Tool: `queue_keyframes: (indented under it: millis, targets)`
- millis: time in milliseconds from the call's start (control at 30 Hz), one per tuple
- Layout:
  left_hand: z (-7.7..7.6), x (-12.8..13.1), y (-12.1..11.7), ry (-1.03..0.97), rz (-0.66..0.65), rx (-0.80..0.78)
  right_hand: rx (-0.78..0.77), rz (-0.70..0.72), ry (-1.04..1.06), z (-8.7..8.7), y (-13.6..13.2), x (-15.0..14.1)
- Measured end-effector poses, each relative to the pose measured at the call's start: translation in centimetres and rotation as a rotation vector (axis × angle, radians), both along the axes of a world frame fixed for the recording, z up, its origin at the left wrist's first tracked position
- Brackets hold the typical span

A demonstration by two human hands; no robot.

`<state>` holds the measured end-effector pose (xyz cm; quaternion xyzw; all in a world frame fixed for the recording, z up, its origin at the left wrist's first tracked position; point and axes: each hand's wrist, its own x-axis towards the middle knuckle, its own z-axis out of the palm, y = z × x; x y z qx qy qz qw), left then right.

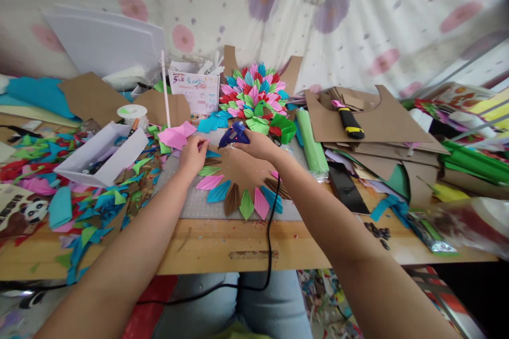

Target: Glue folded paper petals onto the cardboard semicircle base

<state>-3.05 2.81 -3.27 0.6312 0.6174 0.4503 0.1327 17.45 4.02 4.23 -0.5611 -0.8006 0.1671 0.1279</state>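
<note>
A flowery cloth hangs behind a wooden bench (207,246) full of paper scraps. In the head view, a brown cardboard circle (238,169) lies in the middle, with folded paper petals (246,202) round its near edge. The right hand (257,144) grips a blue glue gun (234,135) at the far edge, nozzle pointing left. The left hand (192,153) is just beside it, fingers (202,143) pinched on a pink petal (177,135). A finished paper flower (254,96) stands farther back. Open room lies near.

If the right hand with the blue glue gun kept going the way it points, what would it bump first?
Probably the left hand, since the right hand aims the blue glue gun leftward toward it; depth is unclear.
</note>
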Motion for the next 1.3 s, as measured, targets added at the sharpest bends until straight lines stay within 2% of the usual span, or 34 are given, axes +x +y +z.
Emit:
queue_keyframes:
  millis: [467, 733, 900, 1000, 1100, 1300]
  targets:
    - [-0.2, -0.1, 0.2, 0.011, 0.001, 0.013, -0.005, 0.011, 0.003, 0.3, -0.3, 0.1]
    - [-0.3, -0.1, 0.3, 0.003, 0.004, 0.030, 0.022, -0.011, -0.007, -0.2, 0.0, 0.2]
    - [0.0, 0.0, 0.1, -0.024, 0.000, 0.032, 0.014, -0.018, 0.018, 0.1, -0.5, 0.9]
    - [0.4, 0.0, -0.1, -0.062, -0.001, 0.035, 0.061, -0.072, 0.057, 0.3, -1.3, 2.5]
    - [0.6, 0.0, -0.2, -0.084, -0.007, 0.027, 0.138, -0.154, 0.150, 0.0, -2.3, 5.4]
    - [0.4, -0.1, 0.0, -0.083, 0.001, 0.058, 0.270, -0.411, 0.271, -2.4, -4.3, 12.7]
